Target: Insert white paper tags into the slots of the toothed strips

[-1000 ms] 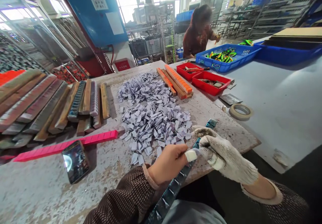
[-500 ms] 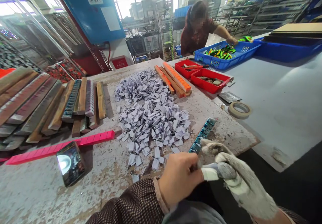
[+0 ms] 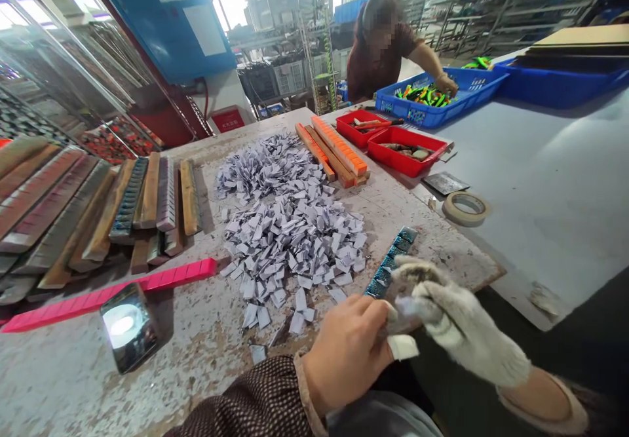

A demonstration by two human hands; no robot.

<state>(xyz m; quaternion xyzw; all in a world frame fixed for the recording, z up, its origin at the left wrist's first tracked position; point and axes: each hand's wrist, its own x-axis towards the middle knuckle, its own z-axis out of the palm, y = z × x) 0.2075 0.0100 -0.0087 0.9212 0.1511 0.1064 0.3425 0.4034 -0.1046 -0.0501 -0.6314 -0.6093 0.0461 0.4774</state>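
My bare left hand is closed in a pinch at the near table edge, with a white covering at its thumb tip. Facing it is my right hand in a white knitted glove, fingers curled, close to the left fingertips. Something small and pale shows between the hands, too blurred to make out. Just beyond them a bar with glittery blue-black segments lies on the table, its near end hidden behind my hands. Left of it spreads a heap of small grey-white flat pieces.
A pink segmented bar and a phone lie left, before stacked wooden bars. Orange-topped bars, red trays and a tape roll lie beyond. A co-worker reaches into a blue crate.
My right glove has shifted slightly, and the pale thing between the hands is now more blurred. The view has turned slightly. The co-worker's hand has moved lower over the crate.
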